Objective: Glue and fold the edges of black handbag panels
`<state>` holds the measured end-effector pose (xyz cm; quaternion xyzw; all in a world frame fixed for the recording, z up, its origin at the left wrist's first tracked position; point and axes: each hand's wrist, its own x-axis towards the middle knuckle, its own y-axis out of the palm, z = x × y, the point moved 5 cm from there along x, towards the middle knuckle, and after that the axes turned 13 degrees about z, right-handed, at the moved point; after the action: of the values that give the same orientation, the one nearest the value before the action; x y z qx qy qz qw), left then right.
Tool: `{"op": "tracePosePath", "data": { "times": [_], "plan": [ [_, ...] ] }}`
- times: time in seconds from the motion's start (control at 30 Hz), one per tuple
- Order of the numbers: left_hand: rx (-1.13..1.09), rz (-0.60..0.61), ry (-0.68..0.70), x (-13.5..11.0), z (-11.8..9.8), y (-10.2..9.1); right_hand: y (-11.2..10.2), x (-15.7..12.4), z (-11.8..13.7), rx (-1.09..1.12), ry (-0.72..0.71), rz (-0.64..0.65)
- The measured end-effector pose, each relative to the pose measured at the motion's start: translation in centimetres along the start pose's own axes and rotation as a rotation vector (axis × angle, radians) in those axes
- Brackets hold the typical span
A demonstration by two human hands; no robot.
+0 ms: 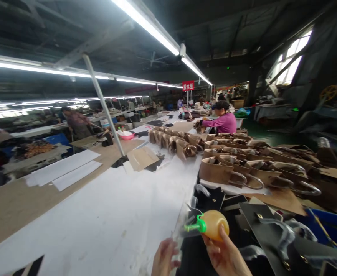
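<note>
My right hand [223, 251] is wrapped round a squeeze bottle [216, 225] with a round, amber body. Its green nozzle [199, 225] points left over the edge of the white-covered table. Just left of the nozzle, my left hand [165, 257] is raised with its fingers curled in. Blur hides what, if anything, sits between those fingertips. Below and right of the bottle lie black bag pieces [260, 218] with gold fittings and handles in clear plastic wrap.
Rows of brown bags [217, 171] stand ahead on the right. A white-covered table [99, 214] runs forward, with cardboard [142, 158] and a slanting metal post [103, 103] on it. A blue crate [329, 230] is at right. A person in pink [224, 122] works farther back.
</note>
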<state>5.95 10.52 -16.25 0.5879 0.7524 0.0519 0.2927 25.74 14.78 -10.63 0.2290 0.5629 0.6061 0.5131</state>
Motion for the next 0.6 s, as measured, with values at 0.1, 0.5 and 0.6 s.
{"op": "tracePosePath", "data": {
  "times": [0.1, 0.5, 0.6],
  "plan": [
    [-0.159, 0.097, -0.016, -1.3, -1.4, 0.0, 2.2, 0.6, -4.6, -0.003, 0.165, 0.066],
    [-0.078, 0.003, 0.134, -5.1, -4.5, -6.1, 4.7, 2.6, -13.2, -0.024, 0.536, 0.150],
    [0.124, -0.063, 0.041, -3.9, -3.3, -6.4, 3.5, 3.8, -12.2, -0.016, 0.456, 0.145]
  ]
}}
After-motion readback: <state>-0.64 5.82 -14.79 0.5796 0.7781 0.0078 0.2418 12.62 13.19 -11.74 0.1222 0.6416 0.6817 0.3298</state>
